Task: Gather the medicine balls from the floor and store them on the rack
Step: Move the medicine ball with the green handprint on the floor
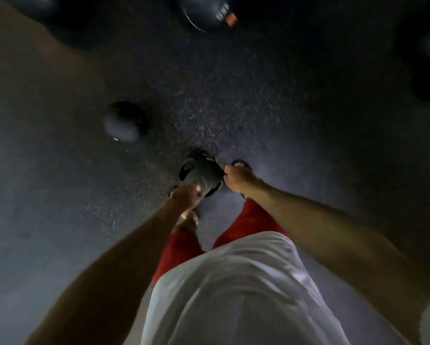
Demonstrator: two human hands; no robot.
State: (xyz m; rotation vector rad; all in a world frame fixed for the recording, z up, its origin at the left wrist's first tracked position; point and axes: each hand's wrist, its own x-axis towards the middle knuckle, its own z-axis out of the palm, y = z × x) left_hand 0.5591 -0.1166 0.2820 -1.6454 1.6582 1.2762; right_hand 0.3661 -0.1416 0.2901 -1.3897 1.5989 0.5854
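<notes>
White shirt [233, 282] fills the near view, with red trousers [181, 247] beyond it. Past them both hands clasp a dark ball [199, 173] low over the speckled floor [283, 108] — the left hand [185, 196] curled on its near-left side, the right hand [238, 179] curled on its right. Being round, it shows no long axis; a pale stripe curves along its near edge. Whether it touches the floor I cannot tell. A second ball [124, 124] lies off to the left — a third ball [206, 13], orange-labelled, far ahead.
</notes>
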